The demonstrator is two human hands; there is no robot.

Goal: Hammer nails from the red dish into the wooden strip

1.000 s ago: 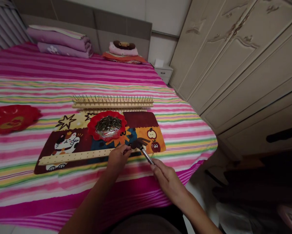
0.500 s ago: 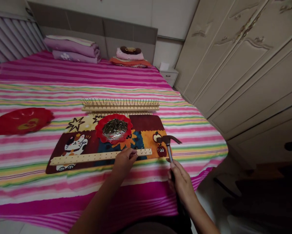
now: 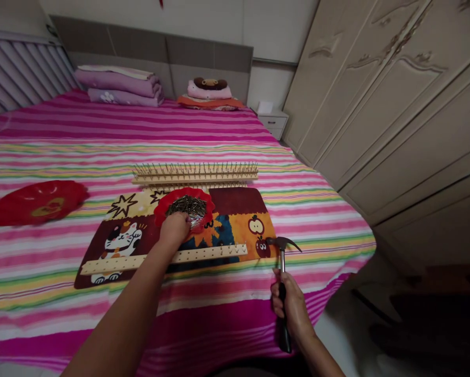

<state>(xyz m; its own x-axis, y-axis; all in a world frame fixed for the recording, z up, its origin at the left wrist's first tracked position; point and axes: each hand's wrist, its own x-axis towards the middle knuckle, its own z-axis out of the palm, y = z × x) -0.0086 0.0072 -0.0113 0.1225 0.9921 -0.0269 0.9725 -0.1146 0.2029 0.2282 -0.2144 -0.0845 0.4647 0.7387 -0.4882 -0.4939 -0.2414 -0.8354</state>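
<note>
My left hand (image 3: pixel 176 229) reaches into a scalloped red bowl (image 3: pixel 209 208) full of loose nails (image 3: pixel 193 205). Its fingers are curled down at the near side of the pile, and what they pinch, if anything, is hidden. Below that forearm lies a pale wooden strip (image 3: pixel 203 254) with rows of holes; several nails stand upright at its right end. My right hand (image 3: pixel 290 301) is wrapped around the black handle of a claw hammer (image 3: pixel 282 262), its head raised right of the strip. Strip and bowl rest on a patterned mat (image 3: pixel 238 201).
Behind the bowl lie wooden strips (image 3: pixel 196 178) bristling with upright nails. A red plate (image 3: pixel 38 201) sits at the left on the striped bedspread (image 3: pixel 317 209). Folded bedding (image 3: pixel 121 86) is stacked by the headboard, and a wardrobe (image 3: pixel 376 104) stands at the right.
My left hand has left the strip's right part and moved up and left into the nail bowl. The hammer in my right hand has shifted slightly right and down in view.
</note>
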